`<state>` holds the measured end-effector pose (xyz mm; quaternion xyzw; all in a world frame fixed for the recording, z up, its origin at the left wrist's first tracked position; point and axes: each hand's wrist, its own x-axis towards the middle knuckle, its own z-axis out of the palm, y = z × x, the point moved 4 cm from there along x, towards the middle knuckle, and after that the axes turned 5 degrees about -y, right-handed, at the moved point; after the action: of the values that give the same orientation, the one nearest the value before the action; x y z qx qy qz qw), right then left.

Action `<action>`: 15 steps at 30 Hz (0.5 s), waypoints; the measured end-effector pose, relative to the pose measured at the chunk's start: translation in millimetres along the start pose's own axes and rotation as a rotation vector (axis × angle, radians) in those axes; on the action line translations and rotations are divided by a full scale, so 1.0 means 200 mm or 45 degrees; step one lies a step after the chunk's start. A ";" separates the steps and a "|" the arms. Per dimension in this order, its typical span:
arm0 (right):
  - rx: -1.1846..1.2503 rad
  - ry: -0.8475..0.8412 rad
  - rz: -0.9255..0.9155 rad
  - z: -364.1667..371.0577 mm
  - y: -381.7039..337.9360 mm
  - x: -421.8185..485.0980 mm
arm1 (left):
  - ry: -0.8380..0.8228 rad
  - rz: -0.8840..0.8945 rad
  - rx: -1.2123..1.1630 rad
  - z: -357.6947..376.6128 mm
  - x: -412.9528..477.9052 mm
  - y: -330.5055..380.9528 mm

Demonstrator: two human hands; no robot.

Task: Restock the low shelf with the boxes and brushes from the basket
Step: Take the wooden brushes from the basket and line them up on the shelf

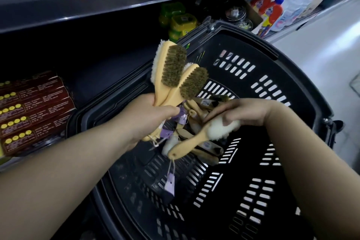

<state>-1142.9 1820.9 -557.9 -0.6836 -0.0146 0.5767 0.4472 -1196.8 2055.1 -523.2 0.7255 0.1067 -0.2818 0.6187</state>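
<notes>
Basket (253, 161): black, slotted, nearest. Right hand (243, 112): fingers curled over 1 brush (202, 135), fleece side up, purple tag hanging, above the basket. Left hand (155, 119): grips 2 brushes (175, 68) by the handles, heads up. Pile (204, 157) of brushes: in the basket, under both hands. Boxes (33, 115): dark red, stacked on the low shelf (93, 84), left.

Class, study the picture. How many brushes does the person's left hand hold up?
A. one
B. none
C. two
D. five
C: the left hand grips the handles of two brushes, whose bristle heads stand side by side above the basket, while the right hand holds a third brush apart from them.
</notes>
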 end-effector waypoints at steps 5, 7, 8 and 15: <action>0.227 -0.029 -0.370 0.04 -0.14 -0.07 | -0.263 -0.163 -0.154 0.05 -0.03 -0.04; 0.222 -0.093 -0.543 0.05 -0.18 -0.07 | -0.310 -0.215 -0.249 0.06 -0.04 -0.04; 0.221 -0.114 -0.622 0.06 -0.19 -0.07 | -0.326 -0.234 -0.311 0.06 -0.05 -0.04; 0.002 0.055 -0.894 0.03 -0.26 -0.10 | -0.572 -0.202 -0.507 0.07 -0.07 0.00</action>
<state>-1128.9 1844.9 -509.9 -0.6486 -0.2387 0.3731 0.6189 -1211.3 2045.0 -517.1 0.4989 0.0766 -0.4560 0.7330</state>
